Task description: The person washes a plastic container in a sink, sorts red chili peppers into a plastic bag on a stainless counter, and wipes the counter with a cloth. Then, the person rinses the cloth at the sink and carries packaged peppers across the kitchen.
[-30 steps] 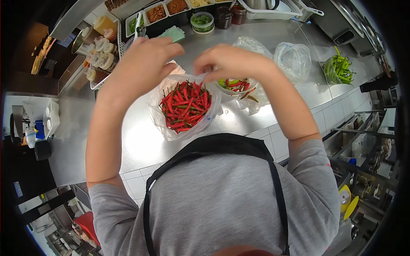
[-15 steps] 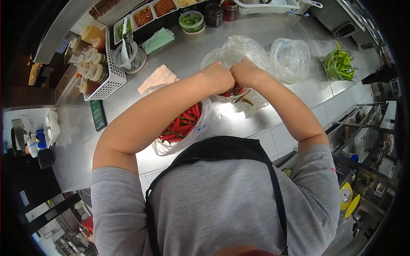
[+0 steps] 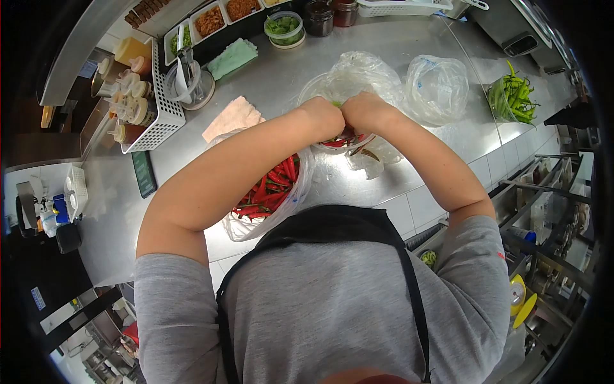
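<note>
My left hand (image 3: pixel 323 119) and my right hand (image 3: pixel 368 114) are closed side by side, knuckles nearly touching, over a bowl (image 3: pixel 348 148) that holds red and some green chillies. Something dark red shows just below and between the fingers; what each hand pinches is hidden. Under my left forearm lies an open plastic bag (image 3: pixel 299 192) full of red chillies (image 3: pixel 272 192), partly covered by the arm. A clear plastic bag (image 3: pixel 364 70) sits directly behind my hands, and a few dark chilli pieces (image 3: pixel 366 152) lie on plastic to the right of the bowl.
Green chillies (image 3: pixel 515 97) stand in a container at the right. Another clear bag (image 3: pixel 437 89) lies nearer. At left are a bottle basket (image 3: pixel 167 121), a phone (image 3: pixel 144 174), a pink cloth (image 3: pixel 233 117) and a green cloth (image 3: pixel 232 59). Tubs and jars (image 3: pixel 319 19) line the back.
My hands have moved right from above the bag of red chillies to the bowl and have closed there. Over the last half second they have barely shifted.
</note>
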The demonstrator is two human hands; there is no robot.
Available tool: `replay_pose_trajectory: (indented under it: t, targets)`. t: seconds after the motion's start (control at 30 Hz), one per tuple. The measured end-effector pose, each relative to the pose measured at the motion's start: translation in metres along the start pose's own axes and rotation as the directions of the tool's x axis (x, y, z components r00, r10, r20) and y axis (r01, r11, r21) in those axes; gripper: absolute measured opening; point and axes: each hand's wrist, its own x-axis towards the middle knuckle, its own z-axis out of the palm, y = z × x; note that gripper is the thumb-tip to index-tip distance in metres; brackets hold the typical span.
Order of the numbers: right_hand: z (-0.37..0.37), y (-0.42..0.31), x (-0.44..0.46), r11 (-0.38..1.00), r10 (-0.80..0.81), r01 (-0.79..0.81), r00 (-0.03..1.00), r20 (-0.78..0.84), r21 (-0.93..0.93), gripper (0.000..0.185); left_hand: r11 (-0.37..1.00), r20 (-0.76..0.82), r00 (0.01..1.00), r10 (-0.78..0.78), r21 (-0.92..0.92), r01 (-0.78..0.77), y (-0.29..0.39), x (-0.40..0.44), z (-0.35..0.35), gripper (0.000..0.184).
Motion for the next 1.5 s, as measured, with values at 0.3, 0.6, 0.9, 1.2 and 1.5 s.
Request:
replay_pose_trajectory:
  t: [0.3,0.6,0.9,1.2,1.5]
  targets:
    - [-0.004,-0.003,-0.001,0.995,-0.030,0.027,0.999,0.021,0.097,0.018,0.985,0.031,0.997,0.065,-0.160,-0.059,-0.014,-0.017,-0.012,0.012]
    - [0.004,-0.009,0.001,0.989,-0.150,0.151,0.982,-0.111,0.003,0.014,0.909,-0.560,0.827,-0.042,-0.366,-0.202,-0.017,-0.141,-0.075,0.011]
    - [0.006,-0.024,-0.003,0.977,-0.162,0.134,0.972,-0.171,-0.165,0.010,0.780,-0.485,0.788,-0.380,-0.626,-0.010,0.023,-0.222,-0.013,0.012]
    - [0.002,-0.024,-0.005,0.974,-0.141,0.115,0.982,-0.123,-0.197,0.013,0.777,-0.543,0.568,-0.618,-0.532,0.337,0.061,-0.224,0.023,0.046]
    - [-0.101,-0.044,-0.040,0.914,-0.257,0.339,0.909,-0.328,0.222,0.013,0.620,-0.525,0.380,-0.762,-0.760,0.195,0.061,-0.238,0.052,0.046]
